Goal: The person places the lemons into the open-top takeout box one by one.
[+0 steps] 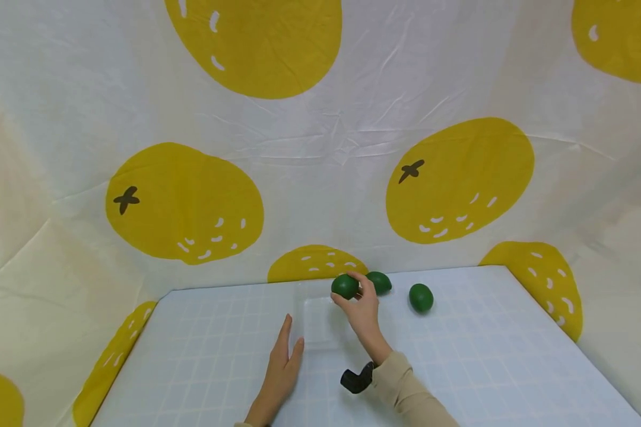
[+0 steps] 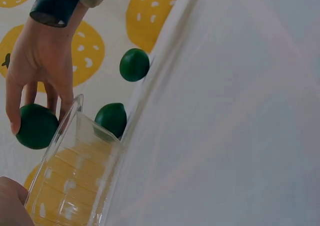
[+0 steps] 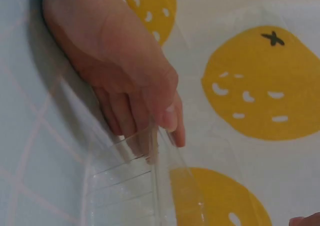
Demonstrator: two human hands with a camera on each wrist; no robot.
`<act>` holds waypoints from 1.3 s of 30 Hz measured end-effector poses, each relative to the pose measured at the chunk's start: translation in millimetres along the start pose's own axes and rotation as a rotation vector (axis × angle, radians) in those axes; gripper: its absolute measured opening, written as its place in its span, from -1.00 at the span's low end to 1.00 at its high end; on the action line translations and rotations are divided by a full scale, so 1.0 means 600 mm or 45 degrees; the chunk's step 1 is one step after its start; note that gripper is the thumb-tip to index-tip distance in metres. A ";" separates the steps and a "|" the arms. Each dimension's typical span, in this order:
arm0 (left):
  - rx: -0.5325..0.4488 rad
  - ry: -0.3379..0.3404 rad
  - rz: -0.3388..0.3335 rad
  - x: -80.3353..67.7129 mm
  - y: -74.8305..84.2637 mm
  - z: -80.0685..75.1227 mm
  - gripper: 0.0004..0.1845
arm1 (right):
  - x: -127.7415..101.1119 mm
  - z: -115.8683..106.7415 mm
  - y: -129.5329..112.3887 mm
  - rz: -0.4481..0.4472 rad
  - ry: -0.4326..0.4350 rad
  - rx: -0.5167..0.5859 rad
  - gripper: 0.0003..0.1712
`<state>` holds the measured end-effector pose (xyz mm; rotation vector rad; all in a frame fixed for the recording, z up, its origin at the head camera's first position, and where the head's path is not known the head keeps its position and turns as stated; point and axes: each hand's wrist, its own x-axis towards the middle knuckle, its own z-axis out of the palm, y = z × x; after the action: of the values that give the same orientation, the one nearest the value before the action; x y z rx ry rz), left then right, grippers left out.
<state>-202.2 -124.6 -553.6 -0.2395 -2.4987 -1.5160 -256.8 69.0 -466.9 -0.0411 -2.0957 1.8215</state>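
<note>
My right hand [image 1: 348,290] pinches a dark green round fruit [image 1: 344,285] just above the table, at the far right corner of a clear plastic tray [image 1: 320,332]. In the left wrist view the same fruit [image 2: 36,128] sits between that hand's thumb and fingers [image 2: 64,93], just outside the tray's wall [image 2: 75,136]. My left hand [image 1: 290,335] lies flat on the table with straight fingers along the tray's left side. In the right wrist view its fingertips [image 3: 175,133] touch the tray's rim [image 3: 155,161]. The tray holds nothing that I can see.
Two more green fruits lie near the table's far edge, one [image 1: 380,282] right behind my right hand and one [image 1: 421,298] further right. A white cloth with big yellow fruit prints [image 1: 459,178] walls in the pale grid-patterned table [image 1: 486,356].
</note>
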 end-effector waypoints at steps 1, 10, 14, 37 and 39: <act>0.009 0.000 -0.005 0.000 0.000 0.000 -0.32 | 0.003 0.006 -0.003 0.016 -0.027 0.000 -0.32; 0.012 0.010 -0.001 -0.001 0.005 0.000 -0.32 | 0.025 0.049 -0.009 0.098 -0.241 -0.079 -0.28; 0.006 0.027 0.050 -0.001 0.005 -0.001 -0.34 | 0.030 0.067 0.002 0.075 -0.323 -0.174 -0.32; -0.054 0.014 0.179 -0.002 0.003 0.002 -0.37 | 0.021 0.095 0.048 -0.177 -0.483 -0.542 -0.38; -0.053 0.019 0.188 -0.001 0.001 0.002 -0.36 | 0.021 0.095 0.044 -0.177 -0.494 -0.559 -0.39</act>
<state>-201.3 -123.0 -553.9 -0.4080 -2.3817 -1.5059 -290.8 22.2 -494.9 0.3635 -2.6561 1.3400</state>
